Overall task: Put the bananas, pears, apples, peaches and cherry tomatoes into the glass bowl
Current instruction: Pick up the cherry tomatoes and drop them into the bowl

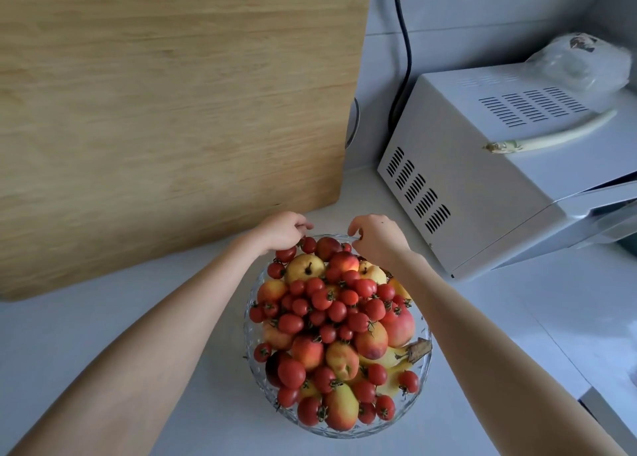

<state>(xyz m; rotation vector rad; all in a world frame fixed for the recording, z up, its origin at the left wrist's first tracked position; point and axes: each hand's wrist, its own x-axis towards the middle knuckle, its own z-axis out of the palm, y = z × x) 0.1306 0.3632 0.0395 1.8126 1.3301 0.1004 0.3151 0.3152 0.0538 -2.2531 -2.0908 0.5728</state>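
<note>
View from above a white tabletop (103, 335). A glass bowl (246, 321) sits at six o'clock, heaped above its rim with fruit. Cherry tomatoes (331, 310) crown the pile and fill the gaps. Peaches (307, 352) ring them, a yellow pear (305, 267) lies near the bowl's twelve o'clock, and bananas (396, 355) are wedged low at its four o'clock, the stem poking over the rim. Both bare arms reach past the bowl to its far edge. The left hand (282, 231) is at eleven o'clock and the right hand (374, 236) at one o'clock. Both sets of fingers are curled down at the rim, but whether they pinch glass, a tomato or nothing cannot be told. The hands probably frame the far side to steady the bowl or tuck in loose tomatoes, since the heap looks ready to spill. No fruit shows outside the bowl, so the task seems almost finished. A wooden cutting board (172, 110) leans on the wall at ten o'clock, and a white microwave (482, 179) stands at two o'clock.
</note>
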